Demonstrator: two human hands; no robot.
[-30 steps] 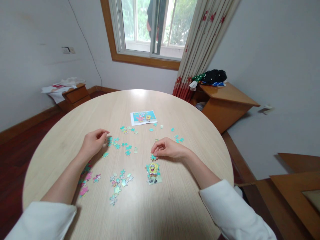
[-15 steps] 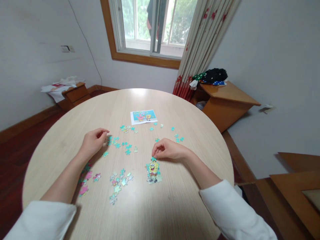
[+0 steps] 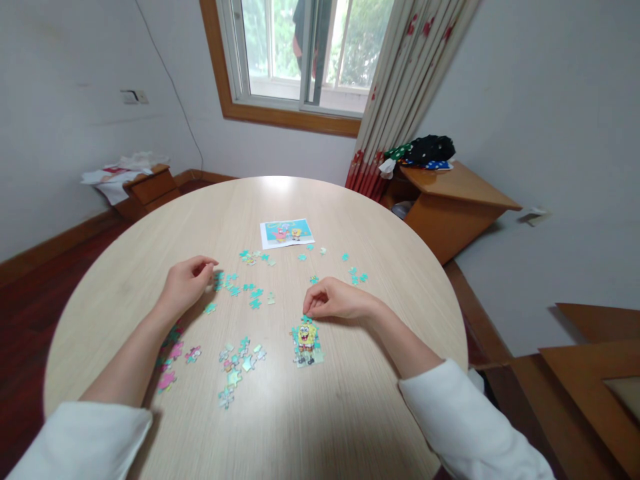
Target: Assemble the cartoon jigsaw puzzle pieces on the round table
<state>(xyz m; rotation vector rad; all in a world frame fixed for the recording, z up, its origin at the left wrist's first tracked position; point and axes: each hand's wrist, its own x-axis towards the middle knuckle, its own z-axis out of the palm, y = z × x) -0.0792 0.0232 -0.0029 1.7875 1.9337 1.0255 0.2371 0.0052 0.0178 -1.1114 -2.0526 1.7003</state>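
My right hand (image 3: pixel 330 298) is closed in a pinch on a teal puzzle piece (image 3: pixel 307 319), at the top edge of a joined block of puzzle (image 3: pixel 307 343) that shows a yellow square cartoon figure. My left hand (image 3: pixel 187 283) rests on the table with its fingers curled; whether anything is in them is hidden. Loose teal puzzle pieces (image 3: pixel 231 285) lie right beside its fingertips. Nearer to me are a cluster of mixed pale and teal pieces (image 3: pixel 234 377) and some pink pieces (image 3: pixel 167 381) partly behind my left forearm.
A printed reference picture (image 3: pixel 287 233) lies on the round wooden table (image 3: pixel 370 413) beyond the pieces. A few more pieces (image 3: pixel 355 275) are scattered to the right of it. A wooden cabinet (image 3: pixel 460 183) with cloths stands past the table's far right edge.
Both hands stay almost where they were. The right hand still pinches at the teal piece on the block's top edge; the view has shifted very slightly.
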